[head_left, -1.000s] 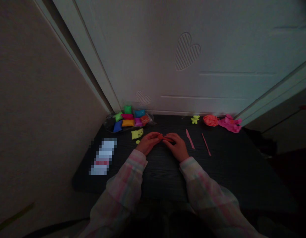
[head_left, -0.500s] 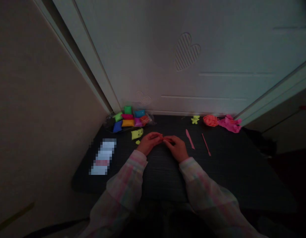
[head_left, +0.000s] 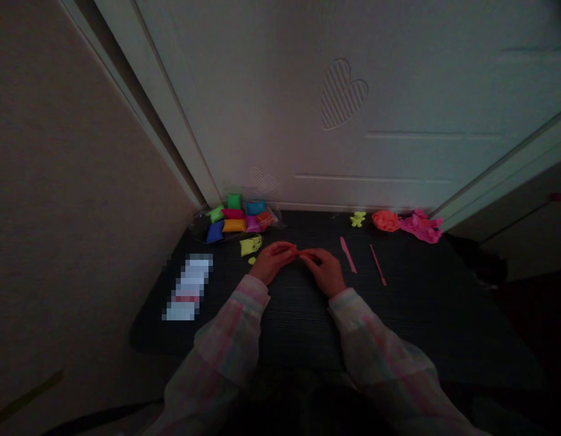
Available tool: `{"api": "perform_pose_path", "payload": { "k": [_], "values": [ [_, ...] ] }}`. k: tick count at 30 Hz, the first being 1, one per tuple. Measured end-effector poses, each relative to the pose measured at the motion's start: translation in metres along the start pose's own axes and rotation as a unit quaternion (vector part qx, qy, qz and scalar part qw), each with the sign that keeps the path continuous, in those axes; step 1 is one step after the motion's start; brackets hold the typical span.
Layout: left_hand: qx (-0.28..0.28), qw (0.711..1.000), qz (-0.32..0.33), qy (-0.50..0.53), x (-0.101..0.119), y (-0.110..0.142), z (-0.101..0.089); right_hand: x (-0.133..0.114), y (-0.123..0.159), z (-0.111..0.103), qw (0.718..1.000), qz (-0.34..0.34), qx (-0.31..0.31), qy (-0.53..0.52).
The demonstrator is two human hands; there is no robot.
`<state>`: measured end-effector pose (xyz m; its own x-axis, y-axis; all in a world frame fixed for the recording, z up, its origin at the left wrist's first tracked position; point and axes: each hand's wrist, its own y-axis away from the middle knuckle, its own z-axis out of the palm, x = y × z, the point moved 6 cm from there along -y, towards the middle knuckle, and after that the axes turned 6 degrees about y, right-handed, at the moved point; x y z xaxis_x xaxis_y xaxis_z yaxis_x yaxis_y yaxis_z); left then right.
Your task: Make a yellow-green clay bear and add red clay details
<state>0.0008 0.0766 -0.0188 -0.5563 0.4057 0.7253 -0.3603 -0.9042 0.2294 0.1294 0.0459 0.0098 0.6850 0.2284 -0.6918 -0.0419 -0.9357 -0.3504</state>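
My left hand [head_left: 273, 261] and my right hand [head_left: 324, 269] meet over the middle of the dark table. Their fingertips are pinched together around a small reddish piece [head_left: 299, 253], mostly hidden by the fingers; the dim light blurs its shape. Just left of my left hand lie an opened yellow packet [head_left: 250, 246] and a small yellow lump [head_left: 252, 261]. A pink plastic knife [head_left: 348, 254] lies to the right of my right hand, with a thin pink modelling stick [head_left: 378, 265] beyond it.
Several coloured packets [head_left: 233, 226] sit in a clear bag at the back left. A pixelated bright rectangle [head_left: 189, 287] lies at left. Along the back right are a yellow bear-shaped figure [head_left: 357, 219], an orange mass [head_left: 385, 221] and a pink one [head_left: 422, 227]. A white door [head_left: 280, 121] stands behind the table.
Both hands stay almost in place, with only a slight shift of the fingers around the reddish piece. The things on the table have not moved.
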Motion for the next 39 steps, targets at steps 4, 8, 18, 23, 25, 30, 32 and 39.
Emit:
{"api": "perform_pose_path", "payload": {
  "k": [4, 8, 18, 23, 25, 30, 32, 39],
  "values": [
    [0.005, 1.000, 0.005, 0.001, 0.0000, -0.0011, -0.0020, -0.0004, 0.0004, -0.0011, 1.000, 0.003, 0.006, 0.001],
    [0.013, 1.000, 0.012, 0.001, 0.0014, -0.0015, -0.0036, 0.0014, 0.0009, -0.0006, 1.000, 0.009, 0.007, 0.002],
    [0.012, 1.000, 0.016, 0.005, 0.0039, -0.0009, -0.0027, 0.0020, -0.0001, -0.0013, 1.000, 0.018, 0.005, 0.004],
    [0.018, 1.000, 0.023, 0.007, 0.0054, -0.0015, -0.0041, 0.0051, -0.0001, -0.0008, 1.000, 0.021, 0.004, 0.008],
    [0.019, 1.000, 0.022, 0.008, 0.0052, -0.0013, -0.0042, 0.0053, 0.0001, -0.0007, 1.000, 0.019, 0.003, 0.007],
    [0.024, 0.999, 0.024, 0.010, 0.0059, -0.0009, -0.0045, 0.0038, 0.0003, -0.0017, 1.000, 0.016, 0.003, 0.003],
    [0.027, 0.999, 0.027, 0.011, 0.0068, -0.0008, -0.0052, 0.0041, 0.0003, -0.0021, 1.000, 0.017, 0.004, 0.004],
    [0.031, 0.999, 0.030, 0.015, 0.0080, -0.0015, -0.0066, 0.0076, 0.0001, -0.0016, 1.000, 0.025, 0.000, 0.010]
  ]
}}
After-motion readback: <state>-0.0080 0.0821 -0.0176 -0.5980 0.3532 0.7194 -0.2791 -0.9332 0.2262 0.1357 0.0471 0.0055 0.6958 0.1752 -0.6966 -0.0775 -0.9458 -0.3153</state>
